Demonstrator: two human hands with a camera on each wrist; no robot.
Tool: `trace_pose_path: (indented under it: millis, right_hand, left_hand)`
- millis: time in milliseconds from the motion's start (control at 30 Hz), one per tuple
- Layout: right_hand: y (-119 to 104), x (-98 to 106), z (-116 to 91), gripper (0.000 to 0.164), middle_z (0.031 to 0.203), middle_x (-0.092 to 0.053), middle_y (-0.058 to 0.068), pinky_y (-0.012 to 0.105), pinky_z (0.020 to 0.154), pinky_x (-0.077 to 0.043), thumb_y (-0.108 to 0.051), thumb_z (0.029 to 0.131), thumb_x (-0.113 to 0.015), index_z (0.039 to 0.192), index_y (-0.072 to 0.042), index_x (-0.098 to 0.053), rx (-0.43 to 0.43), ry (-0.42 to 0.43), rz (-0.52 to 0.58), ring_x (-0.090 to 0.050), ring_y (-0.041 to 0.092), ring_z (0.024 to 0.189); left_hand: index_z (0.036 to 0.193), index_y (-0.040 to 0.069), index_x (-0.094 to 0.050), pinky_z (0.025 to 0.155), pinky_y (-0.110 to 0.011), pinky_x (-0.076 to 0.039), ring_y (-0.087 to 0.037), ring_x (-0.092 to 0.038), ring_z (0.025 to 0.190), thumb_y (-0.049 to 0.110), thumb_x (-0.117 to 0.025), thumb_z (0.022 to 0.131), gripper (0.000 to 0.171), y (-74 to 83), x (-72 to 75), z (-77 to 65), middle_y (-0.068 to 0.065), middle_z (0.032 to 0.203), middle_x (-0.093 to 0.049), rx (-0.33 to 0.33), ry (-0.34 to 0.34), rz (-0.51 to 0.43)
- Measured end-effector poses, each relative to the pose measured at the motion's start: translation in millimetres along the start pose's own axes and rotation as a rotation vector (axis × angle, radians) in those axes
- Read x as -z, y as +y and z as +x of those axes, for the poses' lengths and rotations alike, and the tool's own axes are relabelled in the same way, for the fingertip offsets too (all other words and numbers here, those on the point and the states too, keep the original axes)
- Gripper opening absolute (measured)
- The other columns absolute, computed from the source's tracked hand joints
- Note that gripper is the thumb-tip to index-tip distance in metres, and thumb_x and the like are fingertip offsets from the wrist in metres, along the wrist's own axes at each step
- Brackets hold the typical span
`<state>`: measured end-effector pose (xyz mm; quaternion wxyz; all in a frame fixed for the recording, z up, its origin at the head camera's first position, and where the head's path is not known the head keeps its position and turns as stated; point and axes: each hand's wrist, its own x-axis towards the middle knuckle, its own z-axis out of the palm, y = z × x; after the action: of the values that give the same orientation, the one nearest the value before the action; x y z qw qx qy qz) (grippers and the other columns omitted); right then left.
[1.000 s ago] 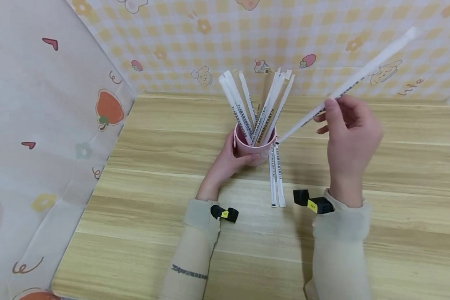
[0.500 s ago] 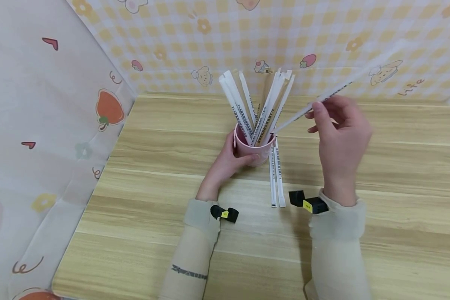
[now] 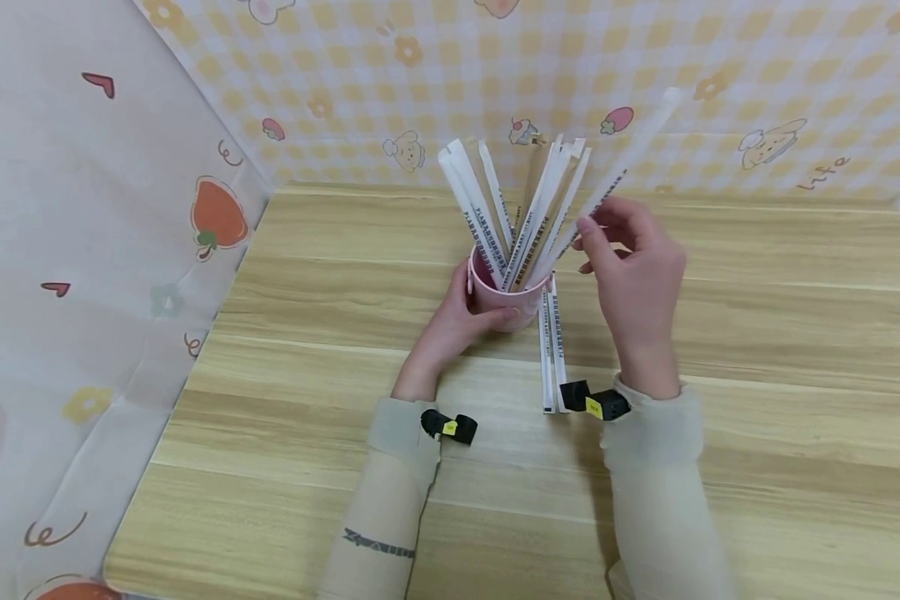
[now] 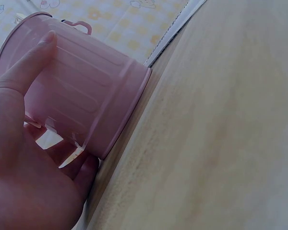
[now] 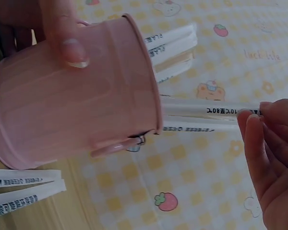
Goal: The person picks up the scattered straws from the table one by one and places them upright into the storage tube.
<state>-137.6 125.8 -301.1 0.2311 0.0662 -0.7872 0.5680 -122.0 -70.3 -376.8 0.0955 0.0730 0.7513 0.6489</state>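
A small pink metal bucket [image 3: 516, 310] stands upright on the table, several paper-wrapped straws [image 3: 467, 193] leaning out of it. My left hand [image 3: 450, 327] grips its side; in the left wrist view the thumb lies along the bucket wall [image 4: 86, 81] and fingers curl beneath. Between thumb and fingertips, my right hand [image 3: 641, 279] pinches a white wrapped straw [image 3: 640, 143], tilted up to the right. Its lower end is inside the bucket's rim, hidden behind the wall in the right wrist view. Two more white wrapped straws [image 3: 546, 358] lie on the table beside the bucket.
The wooden table [image 3: 285, 400] reaches back to a wall with a yellow checked covering [image 3: 450, 92]. A pale printed covering [image 3: 67, 208] hangs along the left side. Black wrist cameras [image 3: 450, 427] sit on both cuffs.
My right hand has moved left, bringing the straw from outside the rim to inside the bucket's mouth and tilting it more upright. The left hand and bucket have stayed put.
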Motion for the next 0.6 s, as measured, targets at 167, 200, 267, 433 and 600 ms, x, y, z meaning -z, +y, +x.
trace_pose_path:
  millis: [167,200,267,433,600]
  right_hand:
    - [6,-8,-1,0.027,0.091,-0.064,0.000,0.018,0.053,-0.048,-0.024,0.083,-0.062,0.105,-0.008,-0.063,0.000,-0.063,-0.072,-0.058,0.007,0.070]
    - [8,-9,-1,0.027,0.091,-0.064,0.000,0.018,0.053,-0.048,-0.024,0.083,-0.062,0.105,-0.008,-0.063,-0.003,-0.077,-0.088,-0.057,0.007,0.070]
    - [12,-11,-2,0.027,0.091,-0.064,0.000,0.018,0.053,-0.047,-0.024,0.084,-0.061,0.105,-0.007,-0.063,-0.010,-0.104,-0.126,-0.057,0.006,0.069]
    - [17,-15,-3,0.027,0.092,-0.064,0.000,0.018,0.052,-0.048,-0.026,0.085,-0.060,0.105,-0.008,-0.063,-0.057,-0.162,-0.194,-0.057,0.005,0.070]
    - [18,-17,-3,0.027,0.091,-0.064,0.002,0.019,0.053,-0.048,-0.026,0.085,-0.060,0.105,-0.008,-0.063,-0.100,-0.209,-0.218,-0.056,0.008,0.071]
  left_hand:
    - [0.141,0.025,-0.013,0.102,-0.035,-0.024,-0.013,-0.029,0.125,0.021,-0.074,0.073,0.092,0.5,0.5,0.4,0.004,0.137,-0.030,0.002,0.001,0.010]
    - [0.141,0.026,-0.013,0.102,-0.034,-0.024,-0.013,-0.029,0.125,0.021,-0.074,0.073,0.092,0.6,0.6,0.3,0.005,0.138,-0.030,0.005,0.003,0.014]
    - [0.141,0.025,-0.014,0.102,-0.034,-0.024,-0.012,-0.029,0.125,0.022,-0.074,0.073,0.091,0.6,0.5,0.2,0.004,0.138,-0.030,0.010,0.008,0.023]
    - [0.140,0.024,-0.016,0.102,-0.032,-0.024,-0.012,-0.029,0.125,0.022,-0.074,0.073,0.089,0.4,-0.2,-0.1,0.003,0.139,-0.030,0.013,0.015,0.040]
    - [0.140,0.025,-0.016,0.102,-0.032,-0.024,-0.013,-0.029,0.125,0.022,-0.074,0.073,0.089,0.6,-0.4,0.0,0.004,0.138,-0.030,0.018,0.014,0.030]
